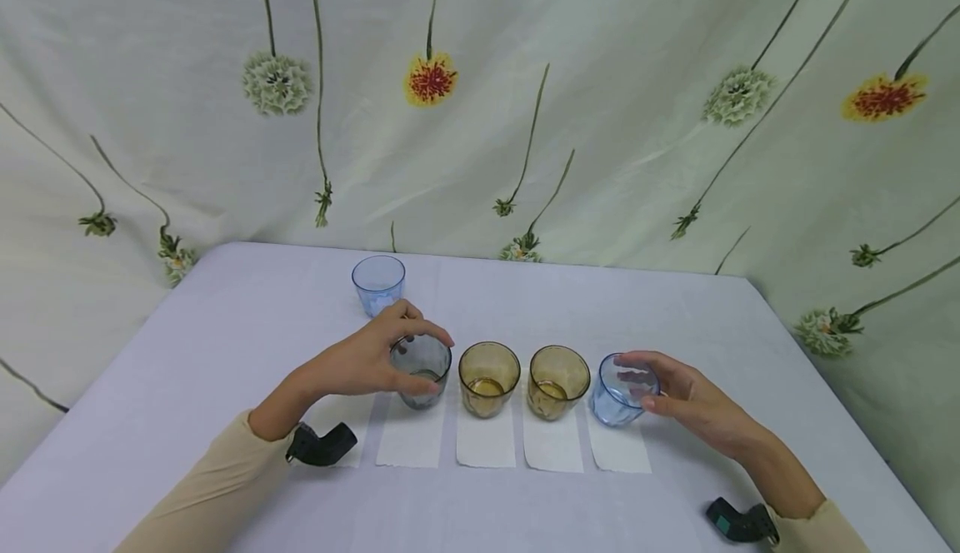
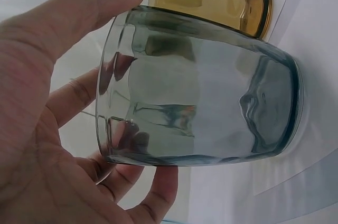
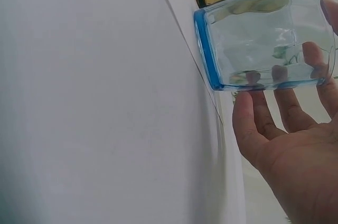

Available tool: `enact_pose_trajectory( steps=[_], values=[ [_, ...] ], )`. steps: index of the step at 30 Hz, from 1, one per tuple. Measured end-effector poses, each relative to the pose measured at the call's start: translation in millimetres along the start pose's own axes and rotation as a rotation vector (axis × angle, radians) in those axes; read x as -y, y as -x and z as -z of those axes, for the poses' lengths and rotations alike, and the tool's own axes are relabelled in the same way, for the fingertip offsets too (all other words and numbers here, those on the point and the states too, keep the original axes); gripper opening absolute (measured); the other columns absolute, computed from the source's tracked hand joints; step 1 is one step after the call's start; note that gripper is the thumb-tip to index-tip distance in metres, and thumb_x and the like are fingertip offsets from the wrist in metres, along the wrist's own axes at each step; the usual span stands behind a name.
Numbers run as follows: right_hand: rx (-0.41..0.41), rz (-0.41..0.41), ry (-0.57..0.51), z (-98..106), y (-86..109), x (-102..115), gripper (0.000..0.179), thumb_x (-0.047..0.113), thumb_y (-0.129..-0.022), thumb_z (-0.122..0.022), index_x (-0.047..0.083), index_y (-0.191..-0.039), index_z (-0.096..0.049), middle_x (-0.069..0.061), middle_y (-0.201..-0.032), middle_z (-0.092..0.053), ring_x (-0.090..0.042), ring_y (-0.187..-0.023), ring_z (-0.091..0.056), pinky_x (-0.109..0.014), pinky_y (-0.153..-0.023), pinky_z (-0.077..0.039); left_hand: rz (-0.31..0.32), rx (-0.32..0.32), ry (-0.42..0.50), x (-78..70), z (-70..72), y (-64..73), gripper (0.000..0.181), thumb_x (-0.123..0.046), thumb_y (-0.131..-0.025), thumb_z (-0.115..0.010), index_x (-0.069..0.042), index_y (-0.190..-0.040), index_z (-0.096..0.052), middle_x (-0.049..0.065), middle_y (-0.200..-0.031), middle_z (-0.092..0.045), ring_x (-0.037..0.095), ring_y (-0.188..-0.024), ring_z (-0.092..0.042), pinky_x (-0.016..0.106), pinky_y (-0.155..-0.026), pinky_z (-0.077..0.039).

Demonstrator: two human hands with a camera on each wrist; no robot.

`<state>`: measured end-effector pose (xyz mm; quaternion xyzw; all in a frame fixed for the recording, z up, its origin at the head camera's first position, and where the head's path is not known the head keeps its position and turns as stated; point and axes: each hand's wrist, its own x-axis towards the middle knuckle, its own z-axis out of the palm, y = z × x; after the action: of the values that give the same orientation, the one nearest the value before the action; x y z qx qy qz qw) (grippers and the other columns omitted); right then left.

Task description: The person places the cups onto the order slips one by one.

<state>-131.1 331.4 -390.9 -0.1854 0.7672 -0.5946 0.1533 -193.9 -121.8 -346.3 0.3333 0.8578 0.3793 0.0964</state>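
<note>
Beige sleeve (image 1: 217,486): the arm is covered up to the wrist, behind the left hand.
Left hand (image 1: 360,361): the grey glass is gripped near its rim, thumb at the near side, fingers around the far side.
Rear blue glass (image 1: 378,285): it is placed just beyond the left hand and is not touched.
Grey glass (image 1: 420,363): it is enclosed within the left hand's grip, at the far end of a white slip (image 1: 408,445).
Amber glasses: one (image 1: 489,382) is placed just right of the left hand, the other (image 1: 558,382) nearer to the right hand; both are untouched.
Front blue glass (image 1: 613,407): it is held at the left of the right hand, close beside the second amber glass; whether it is slightly tilted cannot be told.
Right hand (image 1: 693,403): its thumb and fingers are closed about the front blue glass, from the outer side.
Careful handling: it is judged best that both glasses be held with light, even pressure and upright, and that knocks against the amber neighbours be avoided.
Views compared: by the wrist views, fingertips are revealed through the clear walls; by the head view alone, the whole row and the rear blue glass are shown.
</note>
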Motion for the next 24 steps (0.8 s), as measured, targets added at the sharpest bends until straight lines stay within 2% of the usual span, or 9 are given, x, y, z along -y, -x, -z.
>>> enact_pose_trajectory(
  steps=[4,15,24],
  values=[
    [-0.009,-0.014,0.009,-1.1,0.6,0.0,0.050,0.000,-0.099,-0.055,0.004,-0.147,-0.043,0.009,-0.148,-0.048,0.001,-0.131,-0.051,-0.018,-0.103,-0.045,0.012,0.004,0.001,-0.9,-0.4,0.4,0.048,-0.037,-0.076,-0.087,-0.036,-0.120,-0.069,0.006,-0.112,-0.046,0.021,-0.108,-0.043,0.040,-0.091,-0.043],
    [-0.017,-0.023,0.013,-1.4,0.6,2.0,0.050,0.001,-0.099,-0.056,0.004,-0.147,-0.043,0.004,-0.150,-0.045,0.002,-0.131,-0.050,-0.018,-0.103,-0.045,0.024,0.006,0.010,-1.7,-1.0,0.4,0.048,-0.039,-0.076,-0.087,-0.039,-0.120,-0.068,0.007,-0.107,-0.044,0.020,-0.104,-0.043,0.039,-0.092,-0.043],
    [-0.015,-0.014,0.012,-1.3,0.3,0.6,0.050,0.000,-0.099,-0.056,0.003,-0.147,-0.042,0.005,-0.149,-0.047,0.002,-0.131,-0.051,-0.018,-0.103,-0.045,0.014,0.008,-0.018,-2.3,-2.3,0.6,0.047,-0.040,-0.077,-0.086,-0.029,-0.120,-0.071,0.008,-0.106,-0.045,0.020,-0.104,-0.042,0.037,-0.090,-0.043]
  ],
)
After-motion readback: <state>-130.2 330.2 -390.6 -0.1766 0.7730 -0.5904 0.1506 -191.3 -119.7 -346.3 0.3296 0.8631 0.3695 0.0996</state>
